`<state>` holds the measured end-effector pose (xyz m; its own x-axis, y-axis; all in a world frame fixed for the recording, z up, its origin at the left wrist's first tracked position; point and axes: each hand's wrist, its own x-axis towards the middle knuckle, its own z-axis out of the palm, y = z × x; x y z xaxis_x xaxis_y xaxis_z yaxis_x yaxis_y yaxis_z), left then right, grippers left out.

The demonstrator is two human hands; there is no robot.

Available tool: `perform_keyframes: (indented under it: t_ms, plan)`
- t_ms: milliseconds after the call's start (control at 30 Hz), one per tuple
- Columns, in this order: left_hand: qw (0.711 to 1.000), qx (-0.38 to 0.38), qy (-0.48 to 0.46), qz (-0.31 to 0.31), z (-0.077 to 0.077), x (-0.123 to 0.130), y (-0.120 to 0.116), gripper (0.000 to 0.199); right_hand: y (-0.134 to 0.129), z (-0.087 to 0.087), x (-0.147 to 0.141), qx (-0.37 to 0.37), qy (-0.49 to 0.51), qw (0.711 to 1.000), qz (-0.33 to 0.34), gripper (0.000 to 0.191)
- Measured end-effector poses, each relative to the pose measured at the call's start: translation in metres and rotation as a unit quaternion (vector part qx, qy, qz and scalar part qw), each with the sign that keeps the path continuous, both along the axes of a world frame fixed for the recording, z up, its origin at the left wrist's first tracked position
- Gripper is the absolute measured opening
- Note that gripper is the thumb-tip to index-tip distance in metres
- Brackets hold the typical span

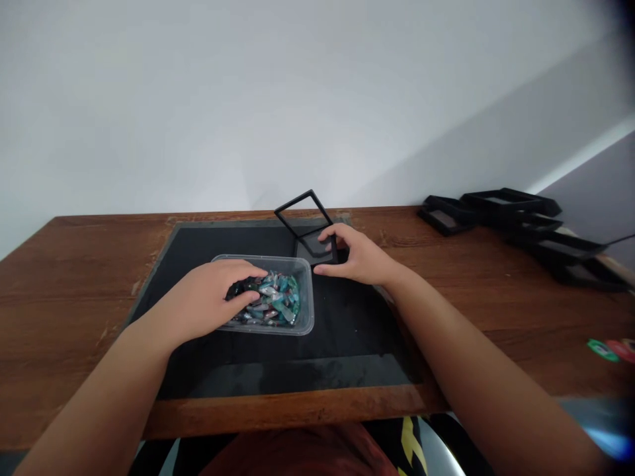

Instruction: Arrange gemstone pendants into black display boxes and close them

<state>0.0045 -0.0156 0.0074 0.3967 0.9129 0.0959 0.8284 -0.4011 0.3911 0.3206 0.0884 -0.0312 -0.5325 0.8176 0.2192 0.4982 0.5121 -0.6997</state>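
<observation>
A clear plastic container (308, 311) holds many small wrapped pieces (284, 297) in teal, silver and dark colours. My left hand (213, 294) reaches over its left side, thumb and fingers apart among the pieces; whether it grips one is hidden. Behind the container's right corner stands a black box (317, 246) with its square frame lid tilted up and open. My right hand (354, 254) is at the box's right side, with the fingers over its edge and the thumb near its front corner, curled round it.
A black mat (347, 344) lies under the container on the wooden table (446, 264). Several black frames (516, 211) are piled at the back right. Small green and red round items (602, 350) lie at the right edge. A pale wall rises behind.
</observation>
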Motion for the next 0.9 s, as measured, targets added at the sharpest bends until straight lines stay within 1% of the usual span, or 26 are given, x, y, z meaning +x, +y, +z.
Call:
perform_keyframes:
  t_ms: [100,233,267,333,433,533,600,667,700,800,867,900]
  plan:
    - [1.0,-0.003,0.003,0.006,0.0,-0.001,0.001,0.033,0.002,0.005,0.01,-0.037,-0.031,0.999,0.016,0.063]
    - [1.0,-0.013,0.012,0.006,0.0,-0.002,0.002,0.032,0.004,0.017,0.022,-0.113,-0.072,0.989,0.063,0.069]
    - [1.0,-0.016,0.013,0.002,0.0,-0.003,0.003,0.032,0.004,0.019,0.024,-0.124,-0.077,0.986,0.078,0.069]
    - [1.0,-0.022,0.013,0.0,-0.001,-0.003,0.003,0.032,0.004,0.023,0.025,-0.134,-0.087,0.982,0.096,0.061]
    - [1.0,-0.02,0.008,0.002,-0.003,-0.004,0.005,0.029,0.004,0.027,0.028,-0.134,-0.086,0.985,0.072,0.048]
    - [1.0,-0.004,-0.002,-0.009,-0.005,-0.006,0.004,0.026,0.003,0.03,0.034,-0.128,-0.072,0.989,0.003,0.048]
    - [1.0,-0.004,0.001,-0.013,-0.008,-0.008,0.004,0.027,0.001,0.036,0.039,-0.117,-0.027,0.992,-0.048,0.049]
    - [1.0,-0.011,0.01,-0.009,-0.01,-0.008,0.004,0.031,-0.003,0.044,0.043,-0.092,0.068,0.989,-0.089,0.047]
    - [1.0,-0.012,0.012,-0.003,-0.012,-0.008,0.005,0.033,-0.006,0.049,0.044,-0.071,0.128,0.984,-0.103,0.044]
    - [1.0,0.005,-0.004,0.015,-0.011,-0.006,0.005,0.043,-0.015,0.06,0.044,-0.007,0.27,0.956,-0.112,0.036]
    - [0.999,0.038,-0.029,0.026,-0.004,-0.006,0.001,0.047,-0.017,0.06,0.044,0.023,0.317,0.943,-0.103,0.032]
    - [0.997,0.062,-0.042,0.035,0.002,-0.009,-0.003,0.047,-0.016,0.058,0.045,0.036,0.322,0.941,-0.103,0.031]
